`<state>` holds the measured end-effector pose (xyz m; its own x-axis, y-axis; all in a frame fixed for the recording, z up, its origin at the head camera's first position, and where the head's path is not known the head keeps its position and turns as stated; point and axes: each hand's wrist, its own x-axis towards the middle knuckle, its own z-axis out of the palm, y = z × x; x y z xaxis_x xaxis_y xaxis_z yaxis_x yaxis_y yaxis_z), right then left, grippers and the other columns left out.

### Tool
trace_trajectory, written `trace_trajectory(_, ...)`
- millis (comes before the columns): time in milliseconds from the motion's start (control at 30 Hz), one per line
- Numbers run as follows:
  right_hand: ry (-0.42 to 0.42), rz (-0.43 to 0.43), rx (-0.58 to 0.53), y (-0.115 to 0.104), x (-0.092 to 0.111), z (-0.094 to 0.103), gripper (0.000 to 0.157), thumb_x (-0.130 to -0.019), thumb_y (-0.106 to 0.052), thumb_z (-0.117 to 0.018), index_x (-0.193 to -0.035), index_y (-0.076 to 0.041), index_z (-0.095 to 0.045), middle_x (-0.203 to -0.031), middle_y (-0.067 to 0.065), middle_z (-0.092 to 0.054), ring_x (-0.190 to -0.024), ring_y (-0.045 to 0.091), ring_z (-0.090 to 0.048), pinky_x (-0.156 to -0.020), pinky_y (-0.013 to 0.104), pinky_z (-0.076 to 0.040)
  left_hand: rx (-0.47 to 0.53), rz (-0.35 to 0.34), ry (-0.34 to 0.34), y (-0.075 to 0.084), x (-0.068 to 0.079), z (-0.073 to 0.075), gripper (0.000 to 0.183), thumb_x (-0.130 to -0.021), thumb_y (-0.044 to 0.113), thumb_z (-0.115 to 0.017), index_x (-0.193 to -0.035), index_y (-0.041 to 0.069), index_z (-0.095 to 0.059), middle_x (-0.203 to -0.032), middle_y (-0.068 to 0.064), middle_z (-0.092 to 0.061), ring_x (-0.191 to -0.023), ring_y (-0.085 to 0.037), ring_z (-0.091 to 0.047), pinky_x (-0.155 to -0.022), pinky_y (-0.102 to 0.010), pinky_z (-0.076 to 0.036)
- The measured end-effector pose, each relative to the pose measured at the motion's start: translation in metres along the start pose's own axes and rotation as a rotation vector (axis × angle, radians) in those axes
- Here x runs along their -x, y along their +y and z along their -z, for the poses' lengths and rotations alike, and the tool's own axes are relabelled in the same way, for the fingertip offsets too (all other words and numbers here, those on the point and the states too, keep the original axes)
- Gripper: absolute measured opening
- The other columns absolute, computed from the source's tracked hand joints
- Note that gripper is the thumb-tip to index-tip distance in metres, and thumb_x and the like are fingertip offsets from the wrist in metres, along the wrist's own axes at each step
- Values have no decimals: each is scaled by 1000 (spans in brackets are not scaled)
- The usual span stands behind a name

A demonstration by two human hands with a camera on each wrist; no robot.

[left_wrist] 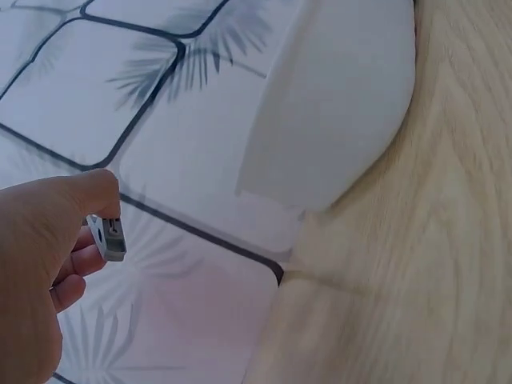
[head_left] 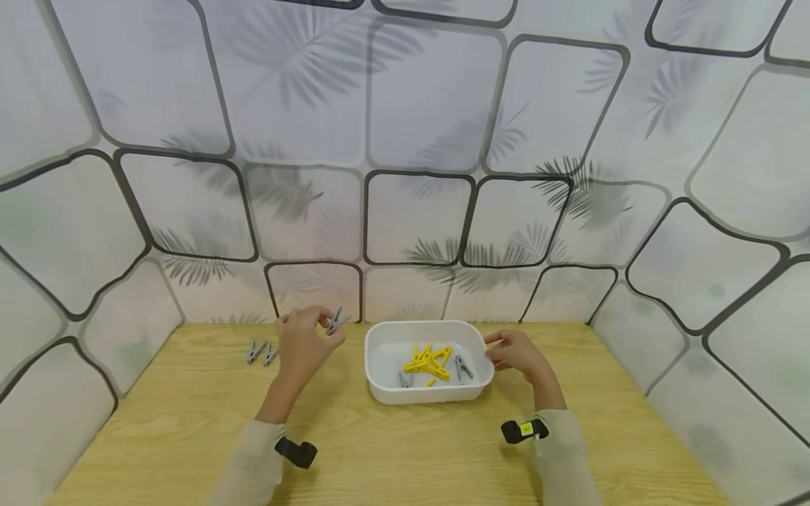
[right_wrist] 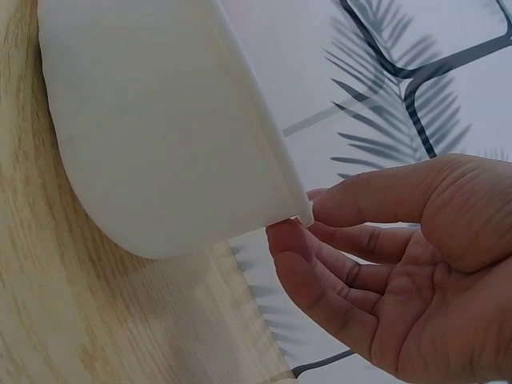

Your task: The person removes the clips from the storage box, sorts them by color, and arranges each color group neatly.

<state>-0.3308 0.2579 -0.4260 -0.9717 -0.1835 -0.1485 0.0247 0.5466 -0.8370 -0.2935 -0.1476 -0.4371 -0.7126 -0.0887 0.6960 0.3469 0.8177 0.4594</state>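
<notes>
Between the thumb and fingers of my left hand is a grey clothespin, held up over the table to the left of a white plastic bin. The left wrist view shows that clothespin end-on under the thumb. My right hand pinches the bin's right rim, thumb and fingertips meeting at its edge in the right wrist view. Inside the bin lie several yellow clothespins in a heap, with a grey clothespin to their right and another grey piece near the front wall.
Two more grey clothespins lie on the wooden table, left of my left hand. Patterned cloth walls stand close behind the bin and along both sides of the table.
</notes>
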Motion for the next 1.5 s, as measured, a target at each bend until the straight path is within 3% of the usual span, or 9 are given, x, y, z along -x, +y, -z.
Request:
trace_trajectory(133,5,-2,6,2,0,0,42,-94,-4,-65,-131,13,-56,-106,25,-71,-81,18,-70,-77,41,-61,-17,46,9,-20,9,7,22,-77,16,-81,-94,5,-72,-78,-10,-67,-77,-32,-54,-88,-60,-34)
trace_trajectory(300,5,3,-4,3,0,0,41,-93,-2,-64,-130,14,-56,-103,24,-71,-79,16,-69,-75,39,-61,-45,168,-33,-42,22,13,23,-80,17,-78,-98,4,-73,-80,-10,-68,-81,-35,-56,-91,-63,-32)
trace_trajectory(667,-7,11,-25,4,2,-1,41,-93,0,-64,-129,17,-55,-104,28,-71,-79,16,-70,-73,38,-61,-117,368,-143,-69,36,18,28,-84,26,-75,-101,4,-73,-92,-15,-74,-92,-41,-59,-92,-64,-31)
trace_trajectory(900,-18,11,-8,-4,7,1,43,-95,-2,-63,-132,17,-53,-109,32,-69,-84,21,-72,-79,45,-61,-147,426,-165,-75,39,20,37,-86,33,-79,-102,0,-70,-97,-21,-72,-96,-46,-56,-91,-66,-29)
trace_trajectory(1100,-1,2,-27,1,1,2,41,-94,-3,-64,-131,14,-56,-103,23,-72,-80,17,-70,-76,40,-61,-156,463,-171,-74,37,22,36,-86,32,-79,-100,0,-70,-98,-23,-71,-97,-47,-55,-91,-66,-29)
trace_trajectory(1500,-1,4,-20,1,-1,1,42,-93,-3,-65,-131,13,-56,-101,21,-72,-80,16,-70,-76,39,-61,-222,527,-252,-74,38,22,28,-86,30,-75,-75,7,-62,-85,-17,-66,-93,-46,-54,-89,-65,-31)
